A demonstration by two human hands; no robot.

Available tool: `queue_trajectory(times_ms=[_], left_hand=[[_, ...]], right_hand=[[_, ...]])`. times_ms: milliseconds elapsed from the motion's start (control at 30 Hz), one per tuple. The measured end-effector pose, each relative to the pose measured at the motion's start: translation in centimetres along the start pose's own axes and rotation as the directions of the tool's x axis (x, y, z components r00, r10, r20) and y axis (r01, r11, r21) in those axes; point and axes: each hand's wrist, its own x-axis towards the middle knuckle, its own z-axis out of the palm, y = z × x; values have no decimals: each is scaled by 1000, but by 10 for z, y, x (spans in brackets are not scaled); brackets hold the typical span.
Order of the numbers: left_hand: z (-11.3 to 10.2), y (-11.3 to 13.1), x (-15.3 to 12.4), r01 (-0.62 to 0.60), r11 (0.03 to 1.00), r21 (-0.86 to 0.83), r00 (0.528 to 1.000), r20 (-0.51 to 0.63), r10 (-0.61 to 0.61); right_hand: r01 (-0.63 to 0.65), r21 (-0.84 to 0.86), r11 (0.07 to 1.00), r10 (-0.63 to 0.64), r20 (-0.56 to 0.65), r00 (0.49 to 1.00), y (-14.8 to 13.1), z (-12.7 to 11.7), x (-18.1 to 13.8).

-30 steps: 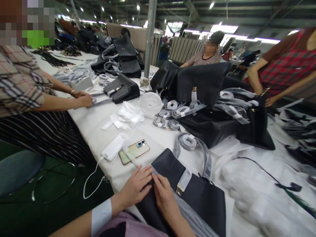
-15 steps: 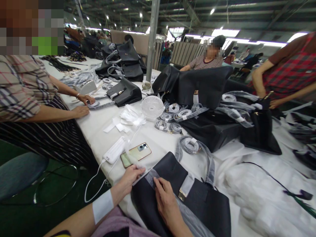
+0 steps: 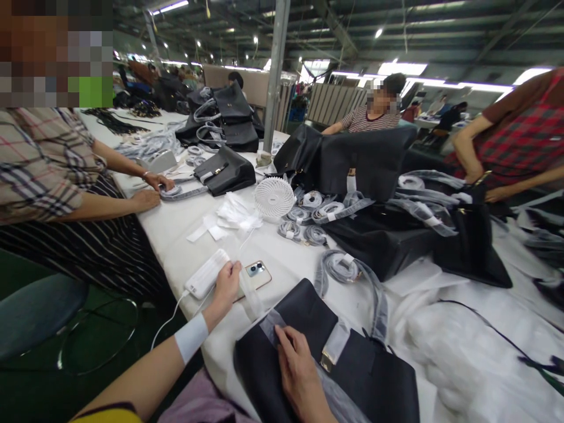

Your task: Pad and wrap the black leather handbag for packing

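A black handbag (image 3: 374,370) lies in front of me, its gold clasp (image 3: 326,359) partly covered with white wrapping. Across its left part runs a strap in clear plastic film (image 3: 272,324). My right hand (image 3: 299,367) is on that strap, fingers bent together and gripping it against the bag. To the left of the bag, my left hand (image 3: 227,288) is raised and closed on a translucent plastic strip (image 3: 252,294), which trails down toward the bag's upper left edge. A phone (image 3: 259,276) lies just behind the strip, partly hidden by it.
Beside the phone is a white power bank (image 3: 207,273) with a cable. Further back stand a small white fan (image 3: 274,197), white paper slips (image 3: 235,212) and wrapped coiled straps (image 3: 343,267). More black bags (image 3: 361,158) fill the right. Co-workers' hands (image 3: 156,191) work at left and right.
My left hand has moved up and left, away from the bag's edge, pulling the translucent strip with it. My right hand stays on the strap.
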Motion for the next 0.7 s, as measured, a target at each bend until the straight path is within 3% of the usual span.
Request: queue_trajectory(times_ms=[433, 700], left_hand=[[1, 33, 69, -295, 951, 93, 950, -79, 302], [13, 50, 89, -268, 962, 51, 951, -146, 272]], right_hand=[[-6, -1, 1000, 6, -33, 999, -6, -5, 2], [-23, 10, 1000, 23, -35, 999, -10, -9, 3]])
